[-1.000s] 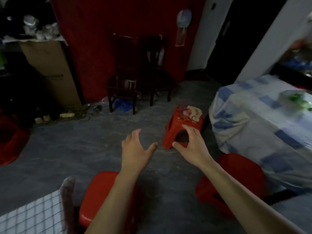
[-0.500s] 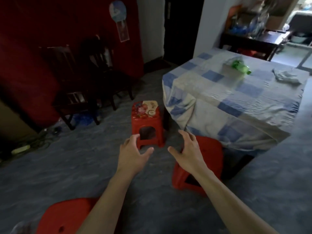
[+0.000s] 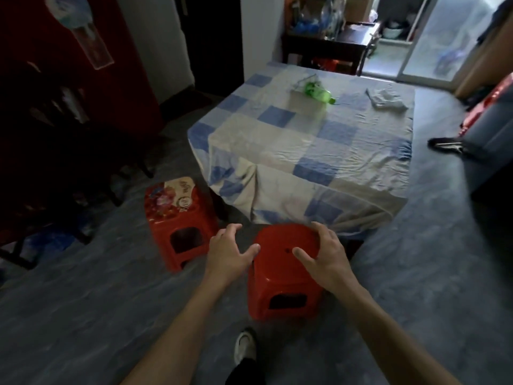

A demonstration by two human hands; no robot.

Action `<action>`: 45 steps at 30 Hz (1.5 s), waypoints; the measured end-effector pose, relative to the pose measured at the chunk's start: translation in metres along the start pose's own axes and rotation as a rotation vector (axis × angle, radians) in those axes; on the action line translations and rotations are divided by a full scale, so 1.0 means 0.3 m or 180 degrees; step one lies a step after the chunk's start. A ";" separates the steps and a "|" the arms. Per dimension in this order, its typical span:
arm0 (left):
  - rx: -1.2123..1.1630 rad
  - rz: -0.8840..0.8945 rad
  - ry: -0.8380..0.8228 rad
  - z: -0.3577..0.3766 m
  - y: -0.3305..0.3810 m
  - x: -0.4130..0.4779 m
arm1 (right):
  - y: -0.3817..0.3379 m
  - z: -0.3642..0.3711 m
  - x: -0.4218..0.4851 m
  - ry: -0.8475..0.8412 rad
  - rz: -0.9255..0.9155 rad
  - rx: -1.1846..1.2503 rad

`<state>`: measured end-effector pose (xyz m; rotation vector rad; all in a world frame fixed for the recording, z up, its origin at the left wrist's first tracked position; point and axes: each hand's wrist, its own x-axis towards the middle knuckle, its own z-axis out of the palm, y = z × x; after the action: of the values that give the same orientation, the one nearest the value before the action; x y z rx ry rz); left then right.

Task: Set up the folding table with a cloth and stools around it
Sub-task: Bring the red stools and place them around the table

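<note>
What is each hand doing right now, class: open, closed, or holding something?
Left hand: open, fingers spread, holding nothing.
Right hand: open, spread over the plain red stool; contact unclear.

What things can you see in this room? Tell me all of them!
cloth: one, blue and white checks, draped over the table, which it hides
plain stool: one, red, floor, at the table's near side
picture stool: one, red with a printed top, floor, left of the plain stool
bottle: one, green, lying on the cloth, far side
rag: one, white, crumpled on the cloth, far right
chairs: too dark to count, dark, left by the red wall
side table: one, dark, cluttered, at the back
shoe: one, black, floor, right
foot: one, in a white shoe, bottom
left grip: open, by the plain stool's left edge
right grip: open, spread over the plain stool's top
</note>
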<state>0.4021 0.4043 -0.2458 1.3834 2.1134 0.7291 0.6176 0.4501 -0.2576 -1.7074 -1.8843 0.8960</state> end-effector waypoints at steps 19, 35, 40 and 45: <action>0.0457 0.0030 -0.0661 0.347 -0.128 0.693 | 0.263 0.194 0.568 -0.0229 0.0776 -0.0386; 0.0584 0.0638 -0.1064 0.921 -0.484 0.941 | 0.906 0.610 0.749 -0.0643 0.0973 0.0100; 0.0809 0.0680 -0.1259 1.094 -0.663 1.001 | 1.020 0.753 0.744 -0.0538 0.1238 0.0089; 0.1226 0.0534 -0.1388 1.176 -0.713 1.039 | 1.059 0.831 0.743 -0.0651 0.1465 -0.0440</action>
<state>0.3871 0.6773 -0.6846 1.7492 1.8584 0.0541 0.6335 0.6360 -0.6794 -2.2654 -1.7356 1.1704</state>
